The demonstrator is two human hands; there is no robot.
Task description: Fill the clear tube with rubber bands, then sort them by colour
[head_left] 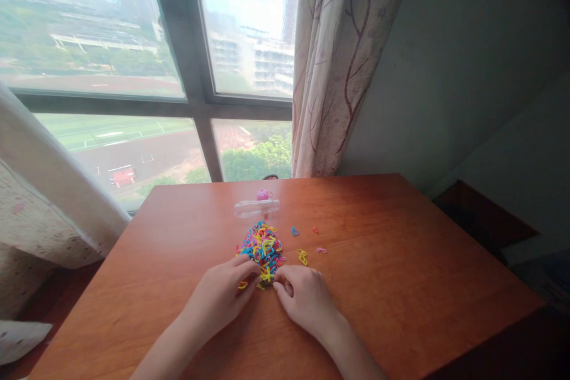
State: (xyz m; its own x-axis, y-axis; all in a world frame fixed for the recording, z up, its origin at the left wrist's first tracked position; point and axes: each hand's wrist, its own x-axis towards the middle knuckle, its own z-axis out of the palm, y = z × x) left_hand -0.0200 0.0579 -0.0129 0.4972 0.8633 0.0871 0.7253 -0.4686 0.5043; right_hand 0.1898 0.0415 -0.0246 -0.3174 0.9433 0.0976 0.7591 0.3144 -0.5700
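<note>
A heap of small, looped plastic pieces, resembling stitch markers in blue, yellow, red and pink, lies on the wooden table. My left hand rests at the heap's near left edge, its fingers curled and pressed together. Opposite it, my right hand is at the near right edge, thumb and forefinger bent towards each other. A yellow piece shows in the gap between both hands. Whatever sits in either set of fingertips is too small or hidden to make out.
To the right of the heap lie separate yellow pieces, a pink one, a blue one and a red one. Behind it are a clear plastic container and a pink item. A curtain hangs beyond the table.
</note>
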